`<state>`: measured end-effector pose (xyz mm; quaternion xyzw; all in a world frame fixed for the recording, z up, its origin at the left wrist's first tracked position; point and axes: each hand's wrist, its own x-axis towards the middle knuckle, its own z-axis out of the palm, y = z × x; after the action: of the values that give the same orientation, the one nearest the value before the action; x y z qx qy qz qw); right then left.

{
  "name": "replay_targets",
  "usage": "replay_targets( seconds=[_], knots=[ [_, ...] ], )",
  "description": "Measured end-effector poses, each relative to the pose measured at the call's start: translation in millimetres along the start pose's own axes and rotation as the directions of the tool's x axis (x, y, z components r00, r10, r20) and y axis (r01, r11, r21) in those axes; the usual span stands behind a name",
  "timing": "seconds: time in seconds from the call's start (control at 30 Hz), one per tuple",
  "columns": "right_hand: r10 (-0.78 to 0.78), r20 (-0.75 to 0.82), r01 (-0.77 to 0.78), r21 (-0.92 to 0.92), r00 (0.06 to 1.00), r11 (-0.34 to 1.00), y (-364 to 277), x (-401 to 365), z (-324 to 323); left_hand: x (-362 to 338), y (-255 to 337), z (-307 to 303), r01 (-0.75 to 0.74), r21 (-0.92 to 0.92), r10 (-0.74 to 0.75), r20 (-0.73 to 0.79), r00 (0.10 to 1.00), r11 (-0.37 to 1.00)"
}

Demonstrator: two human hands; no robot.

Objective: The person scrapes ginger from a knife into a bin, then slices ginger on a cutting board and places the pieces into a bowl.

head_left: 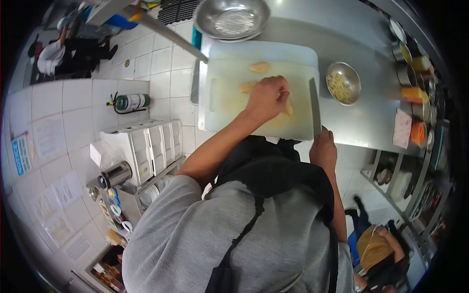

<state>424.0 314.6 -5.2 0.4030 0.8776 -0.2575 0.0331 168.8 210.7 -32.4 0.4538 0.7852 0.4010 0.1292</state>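
A pale cutting board point(264, 51) lies on the steel counter before me. My left hand point(268, 99) is over its middle, fingers closed together; what they pinch is too small to make out. Just beneath those fingers rests a yellowish piece of food point(289, 108). Another piece point(246, 88) is partly covered by the same hand, and a third tan-yellow piece point(260, 67) lies farther up the board. My right hand point(323, 149) grips the handle of a knife point(315, 105) by the board's right edge, its blade pointing away from me.
A steel bowl point(343, 84) of pale yellow strips stands right of the board. Larger stacked steel bowls point(232, 19) are at the far left. Containers point(420, 93) line the counter's right side. A metal pole point(171, 36) crosses at left. Other people point(378, 246) are nearby.
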Motion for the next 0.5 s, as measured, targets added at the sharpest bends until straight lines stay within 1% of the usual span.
replay_targets(
  seconds=[0.03, 0.07, 0.13, 0.17, 0.2, 0.23, 0.27, 0.3, 0.33, 0.37, 0.4, 0.43, 0.47, 0.5],
  knots=[
    [-0.023, -0.008, 0.023, -0.004, 1.000, 1.000, 1, 3, 2, -8, -9, -22, 0.073, -0.057, -0.080, -0.128, 0.989, 0.996],
    [-0.055, -0.003, 0.055, 0.001, 0.999, 0.999, 2, 5, 3, -16, -20, -48, 0.134, -0.122, -0.162, -0.251, 0.954, 0.983],
    [0.008, 0.033, -0.007, -0.030, 0.999, 1.000, 2, 7, 3, -41, -62, -92, 0.241, -0.202, -0.309, -0.452, 0.837, 0.949],
    [0.043, 0.034, -0.042, -0.028, 0.999, 0.999, -4, 7, 1, -56, -86, -116, 0.217, -0.222, -0.306, -0.549, 0.778, 0.951],
    [0.045, 0.026, -0.044, -0.036, 0.999, 0.998, -4, 7, 5, -68, -108, -139, 0.185, -0.250, -0.305, -0.629, 0.715, 0.950],
    [-0.028, 0.006, 0.028, -0.016, 1.000, 0.999, 3, 7, 10, -74, -126, -157, 0.243, -0.208, -0.319, -0.674, 0.666, 0.948],
    [-0.090, -0.016, 0.090, -0.005, 0.996, 0.996, 11, 7, 10, -76, -140, -172, 0.391, -0.018, -0.303, -0.667, 0.681, 0.920],
    [-0.055, -0.006, 0.055, -0.028, 0.998, 0.998, 8, 7, 8, -81, -175, -176, 0.410, 0.277, -0.129, -0.673, 0.728, 0.869],
    [-0.070, 0.037, 0.072, -0.072, 0.997, 0.995, 0, 6, -1, -80, -187, -173, 0.409, 0.280, -0.115, -0.688, 0.716, 0.869],
    [-0.016, 0.054, 0.021, -0.094, 0.998, 0.995, 5, 8, 4, -72, -162, -162, 0.422, 0.183, -0.215, -0.646, 0.732, 0.888],
    [-0.035, 0.019, 0.035, -0.041, 0.999, 0.999, 2, 9, 2, -68, -131, -155, 0.439, 0.094, -0.304, -0.592, 0.746, 0.894],
    [-0.011, 0.013, 0.011, -0.029, 1.000, 1.000, -2, 8, 0, -70, -117, -131, 0.372, 0.053, -0.308, -0.459, 0.833, 0.927],
    [0.006, 0.010, -0.006, -0.013, 1.000, 1.000, -3, 8, -2, -73, -102, -105, 0.314, 0.008, -0.294, -0.321, 0.900, 0.950],
    [0.024, -0.001, -0.024, -0.015, 1.000, 1.000, -2, 8, -3, -74, -80, -79, 0.160, 0.034, -0.149, -0.216, 0.965, 0.986]
  ],
)
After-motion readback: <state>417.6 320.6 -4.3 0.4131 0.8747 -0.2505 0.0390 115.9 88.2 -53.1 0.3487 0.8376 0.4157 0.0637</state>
